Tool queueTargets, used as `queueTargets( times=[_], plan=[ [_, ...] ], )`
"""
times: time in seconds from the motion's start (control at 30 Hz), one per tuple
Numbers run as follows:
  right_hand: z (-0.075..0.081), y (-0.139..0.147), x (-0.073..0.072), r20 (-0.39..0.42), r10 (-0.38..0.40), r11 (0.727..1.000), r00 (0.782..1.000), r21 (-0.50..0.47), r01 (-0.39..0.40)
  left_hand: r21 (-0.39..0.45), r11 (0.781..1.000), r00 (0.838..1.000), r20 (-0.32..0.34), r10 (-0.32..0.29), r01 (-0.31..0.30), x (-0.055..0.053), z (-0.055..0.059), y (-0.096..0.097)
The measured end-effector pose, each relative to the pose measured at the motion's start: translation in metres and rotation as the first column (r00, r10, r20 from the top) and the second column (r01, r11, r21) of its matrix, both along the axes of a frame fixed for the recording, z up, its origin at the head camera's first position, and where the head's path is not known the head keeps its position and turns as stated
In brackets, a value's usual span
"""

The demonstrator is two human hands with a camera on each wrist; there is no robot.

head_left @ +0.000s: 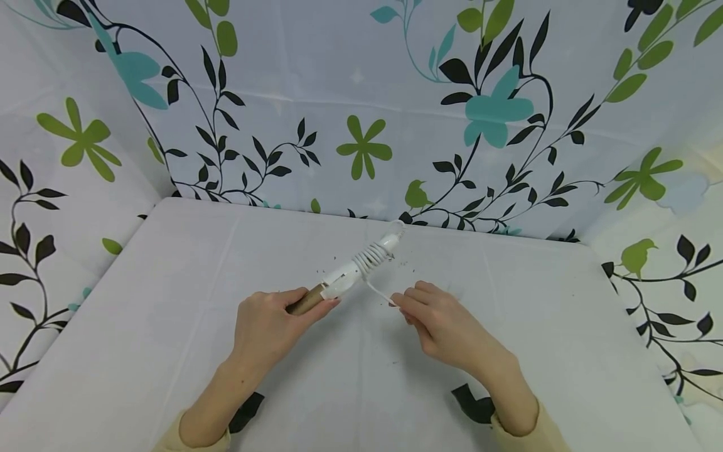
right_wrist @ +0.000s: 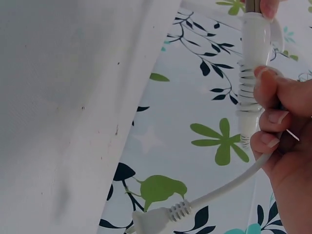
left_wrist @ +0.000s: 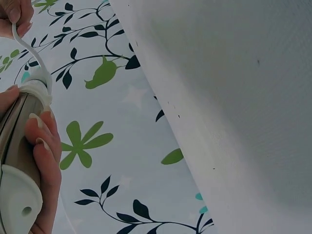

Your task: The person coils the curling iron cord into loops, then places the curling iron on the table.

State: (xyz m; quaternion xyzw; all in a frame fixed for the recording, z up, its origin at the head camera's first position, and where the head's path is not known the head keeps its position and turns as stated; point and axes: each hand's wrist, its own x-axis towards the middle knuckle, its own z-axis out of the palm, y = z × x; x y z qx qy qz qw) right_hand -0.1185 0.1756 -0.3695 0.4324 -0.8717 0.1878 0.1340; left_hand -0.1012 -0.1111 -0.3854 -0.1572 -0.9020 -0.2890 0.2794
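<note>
Left hand (head_left: 271, 326) is gripping curling iron (head_left: 344, 276) barrel, mid-surface (head_left: 169, 326); right hand (head_left: 440, 323) is pinching its white cord (head_left: 377, 290). Pref. keeping cord taut, iron steady, w/ coils neat.

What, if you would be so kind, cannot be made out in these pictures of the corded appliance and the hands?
- Curling iron: the barrel's end, head view, is hidden inside the left hand.
- Cord: the plug's prongs are cut off by the right wrist view's bottom edge.
- Dark specks on the table: too small to identify.
</note>
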Motion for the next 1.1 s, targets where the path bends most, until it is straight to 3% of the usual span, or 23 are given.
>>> queueTargets(
  times=[0.2,0.37,0.63,0.73,0.83,0.93,1.1],
  plan=[
    [-0.003,-0.004,-0.002,-0.011,-0.065,0.994,0.998,-0.093,0.063,-0.015,0.998,0.997,-0.051,0.053,-0.054,-0.001,0.003,-0.005],
    [-0.007,-0.005,-0.005,-0.031,-0.12,0.973,0.992,-0.202,0.111,-0.002,0.997,0.996,-0.048,0.074,-0.074,-0.002,0.006,-0.01],
    [-0.009,-0.003,-0.008,-0.056,-0.276,0.931,0.96,-0.265,0.252,0.008,0.996,0.996,-0.031,0.088,-0.088,-0.003,0.006,-0.015],
    [-0.007,-0.003,-0.007,-0.095,-0.241,0.947,0.966,-0.241,0.213,-0.01,0.995,0.995,-0.011,0.103,-0.103,-0.004,0.007,-0.017],
    [-0.005,-0.003,-0.005,-0.148,-0.128,0.975,0.981,-0.202,0.097,-0.041,0.992,0.992,0.037,0.117,-0.115,-0.003,0.008,-0.017],
    [-0.001,-0.002,-0.003,-0.179,-0.031,0.984,0.983,-0.177,-0.001,-0.083,0.99,0.989,0.093,0.118,-0.11,-0.002,0.007,-0.016],
    [0.005,-0.002,0.0,-0.219,-0.008,0.984,0.976,-0.176,-0.032,-0.146,0.987,0.978,0.184,0.094,-0.068,-0.001,0.005,-0.011]
  ],
)
